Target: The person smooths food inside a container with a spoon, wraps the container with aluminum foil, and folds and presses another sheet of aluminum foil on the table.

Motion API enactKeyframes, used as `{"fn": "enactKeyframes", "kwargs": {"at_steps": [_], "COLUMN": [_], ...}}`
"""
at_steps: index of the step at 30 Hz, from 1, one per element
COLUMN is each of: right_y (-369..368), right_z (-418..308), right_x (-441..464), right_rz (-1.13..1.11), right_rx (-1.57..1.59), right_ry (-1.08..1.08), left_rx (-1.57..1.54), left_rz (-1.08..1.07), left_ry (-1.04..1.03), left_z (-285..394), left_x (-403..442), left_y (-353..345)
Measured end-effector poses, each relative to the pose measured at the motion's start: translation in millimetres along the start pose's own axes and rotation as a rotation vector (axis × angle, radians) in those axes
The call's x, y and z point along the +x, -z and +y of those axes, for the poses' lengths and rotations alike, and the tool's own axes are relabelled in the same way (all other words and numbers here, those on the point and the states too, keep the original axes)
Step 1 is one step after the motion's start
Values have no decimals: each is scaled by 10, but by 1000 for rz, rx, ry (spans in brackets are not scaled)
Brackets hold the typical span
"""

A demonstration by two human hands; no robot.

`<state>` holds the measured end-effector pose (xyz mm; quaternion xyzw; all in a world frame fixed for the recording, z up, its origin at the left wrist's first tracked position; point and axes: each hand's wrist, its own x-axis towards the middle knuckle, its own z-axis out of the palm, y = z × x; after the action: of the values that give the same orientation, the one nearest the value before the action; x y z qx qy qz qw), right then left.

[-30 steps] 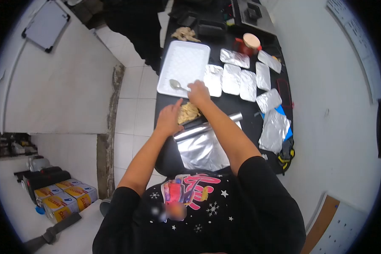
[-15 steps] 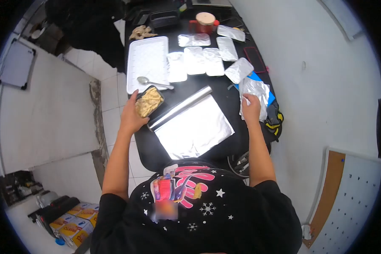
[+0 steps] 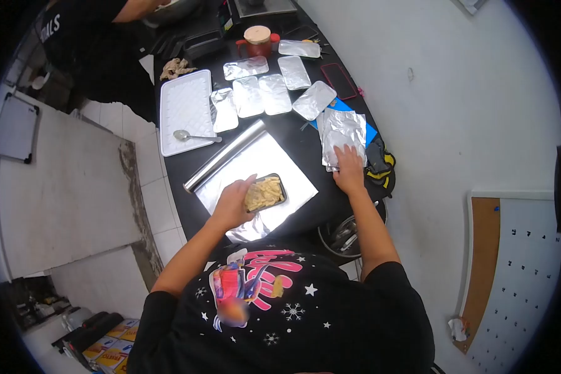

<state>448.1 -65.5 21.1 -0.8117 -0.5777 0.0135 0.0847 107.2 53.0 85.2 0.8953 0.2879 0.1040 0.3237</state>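
My left hand (image 3: pixel 235 202) grips the left side of a small black food container (image 3: pixel 266 192) filled with what looks like creamy pasta. The container is over the unrolled sheet of aluminium foil (image 3: pixel 287 163); whether it rests on the foil I cannot tell. The foil roll (image 3: pixel 225 156) lies slanted at the sheet's upper left edge. On the right, my right hand (image 3: pixel 349 167) has its fingers stretched out over a stack of cut foil sheets (image 3: pixel 343 129), touching them near their lower edge.
Several foil-covered containers (image 3: pixel 275 95) stand beyond the roll. A white tray (image 3: pixel 187 103) with a spoon (image 3: pixel 196 136) is at the left. A red pot (image 3: pixel 257 45), a phone (image 3: pixel 339 81) and a blue folder (image 3: pixel 371 132) are also there. Another person's arm (image 3: pixel 138 9) works at the far left.
My left hand has carried the pasta container from the left of the roll to over the foil sheet. My right hand has flattened onto the cut sheets. The view has shifted.
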Motion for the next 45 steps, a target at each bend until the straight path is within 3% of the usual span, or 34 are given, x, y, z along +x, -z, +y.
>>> {"fn": "enactKeyframes", "kwargs": {"at_steps": [3,6,15,16,20,23,30,33,36,38,42,45], "right_y": [-47,-44,-173,-172,-27,163,757,1127,1494,1664,1764,1594], "right_z": [33,89,116,115,76,35,-115,-310,-557,-662,-809,-871], "right_x": [112,162,81,40,-13,-14,33,11,-69,-86,39,110], "right_rz": [-161,-187,-98,51,77,267,477,463,347,242,230,203], "right_rx": [-5,24,-33,12,35,104,205,413,788,1073,1530,1603], "right_ry": [-17,11,125,202,90,76,161,179,58,-86,-110,-245], "left_rx": [36,72,35,46,68,68,60,153,-89,-386,-921,-1258], "left_rz": [-31,-32,-81,-72,-53,-67,-63,142,234,175,116,87], "left_ry": [10,6,27,24,15,25,-17,-89,-63,54,179,210], "left_z": [-19,-53,-96,-97,-138,-136,-123,-116,-184,-40,26,35], "left_x": [27,59,36,23,-33,-35,-60,4,177,321,486,448], "left_y": [-156,-222,-200,-197,-237,-242,-170,-150,-119,21,126,194]}}
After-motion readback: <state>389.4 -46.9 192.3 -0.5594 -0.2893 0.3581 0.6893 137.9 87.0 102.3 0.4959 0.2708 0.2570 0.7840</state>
